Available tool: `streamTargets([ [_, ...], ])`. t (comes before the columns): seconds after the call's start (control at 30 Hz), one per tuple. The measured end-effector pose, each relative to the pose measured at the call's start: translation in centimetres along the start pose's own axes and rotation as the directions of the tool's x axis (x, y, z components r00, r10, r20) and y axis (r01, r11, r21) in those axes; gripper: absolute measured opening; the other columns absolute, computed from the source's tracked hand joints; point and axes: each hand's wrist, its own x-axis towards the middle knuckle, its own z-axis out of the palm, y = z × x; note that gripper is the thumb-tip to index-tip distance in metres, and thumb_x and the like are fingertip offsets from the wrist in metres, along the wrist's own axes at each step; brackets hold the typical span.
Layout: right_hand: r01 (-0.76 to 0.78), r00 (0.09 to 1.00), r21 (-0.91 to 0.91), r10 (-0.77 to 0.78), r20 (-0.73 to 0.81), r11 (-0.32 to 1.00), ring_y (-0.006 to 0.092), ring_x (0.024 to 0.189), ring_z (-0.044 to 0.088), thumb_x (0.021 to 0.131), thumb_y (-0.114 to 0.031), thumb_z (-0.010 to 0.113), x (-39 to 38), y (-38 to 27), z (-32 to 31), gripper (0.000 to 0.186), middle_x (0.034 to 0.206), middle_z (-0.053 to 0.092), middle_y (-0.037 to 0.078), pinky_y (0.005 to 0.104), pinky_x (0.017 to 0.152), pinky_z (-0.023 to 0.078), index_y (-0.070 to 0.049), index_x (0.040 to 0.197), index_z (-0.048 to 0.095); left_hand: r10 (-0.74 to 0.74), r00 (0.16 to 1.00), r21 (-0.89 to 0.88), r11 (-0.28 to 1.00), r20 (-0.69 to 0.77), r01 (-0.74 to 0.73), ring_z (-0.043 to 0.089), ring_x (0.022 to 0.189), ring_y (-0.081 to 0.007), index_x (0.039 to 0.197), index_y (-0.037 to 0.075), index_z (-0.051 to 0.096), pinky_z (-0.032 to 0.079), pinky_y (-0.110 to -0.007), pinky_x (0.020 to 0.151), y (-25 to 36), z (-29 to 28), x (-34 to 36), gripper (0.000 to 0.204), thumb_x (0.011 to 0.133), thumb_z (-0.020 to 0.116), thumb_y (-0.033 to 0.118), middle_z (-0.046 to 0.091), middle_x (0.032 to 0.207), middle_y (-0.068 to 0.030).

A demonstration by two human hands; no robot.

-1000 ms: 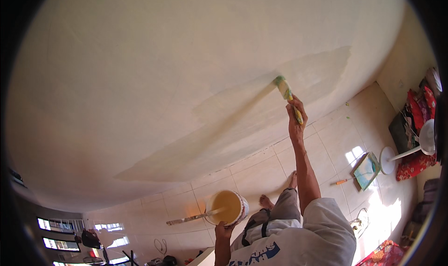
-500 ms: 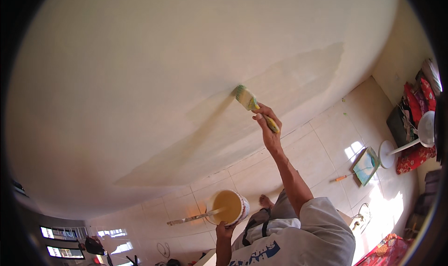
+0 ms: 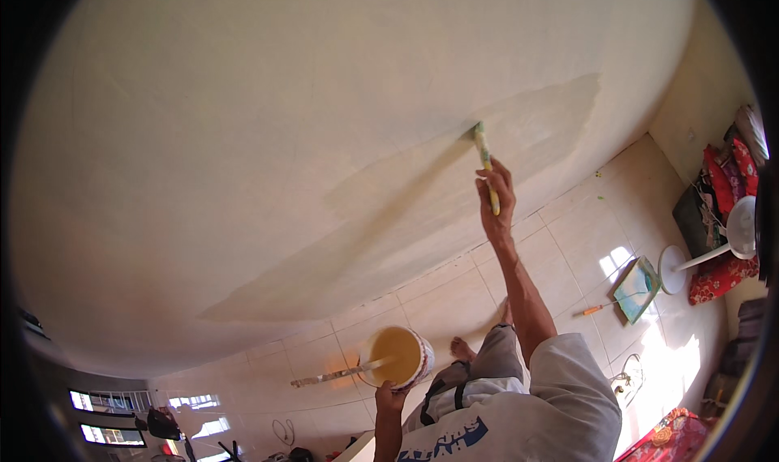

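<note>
My right hand is closed round the handle of a paintbrush. Its bristles, stained green, touch the pale wall at the upper edge of a darker, wet-looking band. Low and close to my body, my left hand grips the side of a white bucket. Cream-coloured liquid paint fills part of it. A paint-smeared flat stick leans out over the bucket's left rim. The left fingers under the bucket are partly hidden.
Right of me, a paint tray and an orange-handled roller lie on the tiled floor. Beyond stand a white pedestal-like object and a heap of red patterned fabric. A cable loop lies at lower left.
My right hand has carried the brush rightward and slightly up along the wall, turning it edge-on. The bucket and my left hand stay nearly where they were.
</note>
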Motion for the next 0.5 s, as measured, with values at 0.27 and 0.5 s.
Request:
streamTargets([
  [0.27, -0.201, 0.918, 0.297, 0.073, 0.391, 0.933, 0.025, 0.121, 0.062, 0.092, 0.004, 0.069, -5.7, -5.0, 3.2, 0.018, 0.137, 0.061, 0.014, 0.0342, 0.097, 0.05, -0.005, 0.106, 0.071, 0.022, 0.999, 0.031, 0.999, -0.039, -0.021, 0.05, 0.131, -0.0498, 0.145, -0.003, 0.036, 0.046, -0.073, 0.104, 0.1, 1.8, -1.5, 0.066, 0.081, 0.05, -0.004, 0.047, 0.143, -0.0262],
  [0.5, -0.165, 0.982, 0.308, 0.126, 0.144, 0.937, 0.0227, 0.131, 0.055, 0.097, 0.0, 0.066, 2.3, 3.2, -5.7, 0.017, 0.14, 0.062, 0.012, 0.0362, 0.11, 0.041, -0.006, 0.111, 0.071, 0.016, 1.0, 0.033, 0.999, -0.024, -0.015, 0.051, 0.131, -0.0489, 0.144, -0.004, 0.036, 0.046, -0.072, 0.105, 0.3, 2.1, -1.6, 0.065, 0.081, 0.051, -0.005, 0.048, 0.142, -0.0274],
])
